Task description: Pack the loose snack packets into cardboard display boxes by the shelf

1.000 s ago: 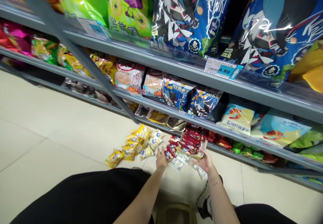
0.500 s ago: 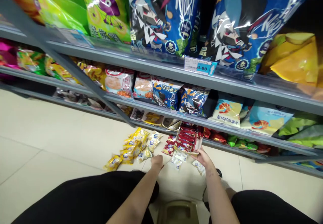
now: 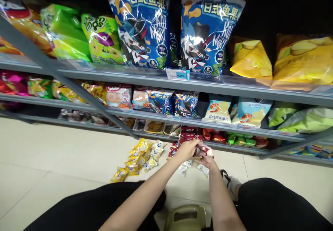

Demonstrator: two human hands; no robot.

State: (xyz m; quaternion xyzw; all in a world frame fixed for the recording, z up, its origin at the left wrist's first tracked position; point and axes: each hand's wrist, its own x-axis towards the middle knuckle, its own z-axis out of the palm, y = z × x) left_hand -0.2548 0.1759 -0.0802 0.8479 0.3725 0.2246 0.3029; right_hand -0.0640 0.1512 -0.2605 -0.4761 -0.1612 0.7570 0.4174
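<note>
The row of dark red packets (image 3: 187, 137) is at the lowest shelf (image 3: 232, 147). At the near right end of this row, the left hand (image 3: 191, 149) has its grip closed upon a red-and-white packet (image 3: 206, 150). The right hand (image 3: 208, 162) is just below, half curled; I cannot tell what its grip holds. Yellow packets (image 3: 135, 158) lie left of the row.
</note>
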